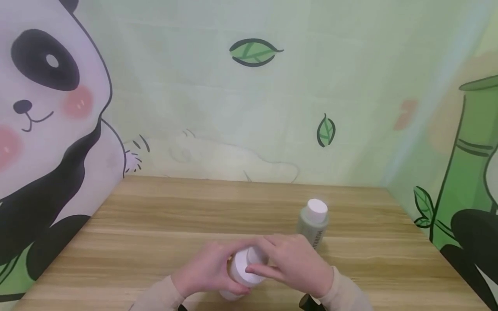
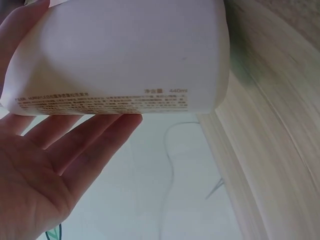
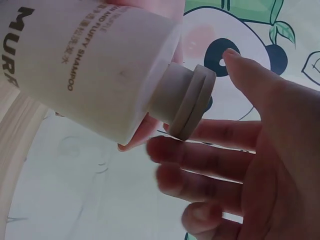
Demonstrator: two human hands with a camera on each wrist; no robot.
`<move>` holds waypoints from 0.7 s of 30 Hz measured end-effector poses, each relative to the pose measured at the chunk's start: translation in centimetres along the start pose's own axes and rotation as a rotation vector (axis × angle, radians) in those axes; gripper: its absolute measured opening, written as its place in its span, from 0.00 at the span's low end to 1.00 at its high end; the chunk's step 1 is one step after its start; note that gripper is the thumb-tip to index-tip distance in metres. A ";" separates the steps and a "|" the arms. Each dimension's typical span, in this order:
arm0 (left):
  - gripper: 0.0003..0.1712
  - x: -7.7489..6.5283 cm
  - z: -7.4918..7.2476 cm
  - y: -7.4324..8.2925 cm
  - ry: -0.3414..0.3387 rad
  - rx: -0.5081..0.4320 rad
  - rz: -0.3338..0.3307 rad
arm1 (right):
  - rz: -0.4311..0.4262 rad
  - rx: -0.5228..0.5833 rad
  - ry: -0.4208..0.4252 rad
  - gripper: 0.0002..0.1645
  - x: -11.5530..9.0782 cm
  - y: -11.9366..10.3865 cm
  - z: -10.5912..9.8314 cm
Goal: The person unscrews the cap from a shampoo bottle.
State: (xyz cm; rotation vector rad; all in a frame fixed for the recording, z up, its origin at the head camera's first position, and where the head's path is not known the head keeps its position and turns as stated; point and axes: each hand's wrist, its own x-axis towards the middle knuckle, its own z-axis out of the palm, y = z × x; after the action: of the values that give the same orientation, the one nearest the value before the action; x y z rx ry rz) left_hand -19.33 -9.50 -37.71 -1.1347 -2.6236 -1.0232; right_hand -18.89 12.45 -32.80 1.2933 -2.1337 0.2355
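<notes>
My left hand (image 1: pixel 208 268) grips a white shampoo bottle (image 2: pixel 120 55) round its body, thumb on one side and fingers on the other. The bottle is tilted, its top turned toward my right hand (image 1: pixel 295 263). In the right wrist view the round white cap (image 3: pixel 192 102) sits on the bottle's neck. My right fingers (image 3: pixel 210 155) reach loosely behind and below that cap, with the thumb standing apart from it. From the head view, the right hand overlaps part of the bottle's top. Brown print and "440ml" show on the bottle's side in the left wrist view.
A grey-green bottle with a white cap (image 1: pixel 317 209) stands upright on the wooden table (image 1: pixel 186 211), just beyond my right hand. Printed panda and bamboo backdrops rise along the table's back and sides. A dark cylinder (image 1: pixel 308 302) shows below my right wrist.
</notes>
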 end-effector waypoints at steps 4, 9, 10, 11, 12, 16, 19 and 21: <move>0.47 0.0 -0.1 0.0 -0.002 -0.003 -0.002 | 0.010 0.000 0.036 0.23 0.1 0.0 0.1; 0.46 0.0 0.0 0.0 0.005 0.026 0.001 | -0.003 -0.009 0.032 0.21 0.2 0.0 0.1; 0.46 0.0 0.0 0.0 0.005 0.026 0.001 | -0.011 -0.010 0.023 0.21 0.2 0.0 0.1; 0.45 0.0 0.0 0.0 0.005 0.027 0.002 | -0.020 -0.009 0.012 0.21 0.2 0.1 0.0; 0.45 0.1 0.0 0.0 0.003 0.022 0.003 | -0.034 -0.008 0.001 0.22 0.1 0.1 -0.1; 0.46 0.0 -0.1 -0.1 -0.002 0.013 -0.004 | -0.097 0.013 -0.043 0.24 0.1 0.3 -0.5; 0.49 0.0 -0.1 -0.2 -0.005 0.010 -0.011 | -0.129 0.016 -0.047 0.24 0.1 0.4 -0.6; 0.48 0.0 -0.1 -0.2 -0.004 0.007 -0.009 | -0.124 -0.005 -0.035 0.24 0.1 0.4 -0.6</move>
State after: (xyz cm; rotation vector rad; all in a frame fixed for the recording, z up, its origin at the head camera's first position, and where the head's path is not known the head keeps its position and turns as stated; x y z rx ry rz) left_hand -19.50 -9.64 -37.76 -1.1256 -2.6356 -1.0139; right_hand -18.98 12.85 -32.23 1.4313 -2.0723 0.1565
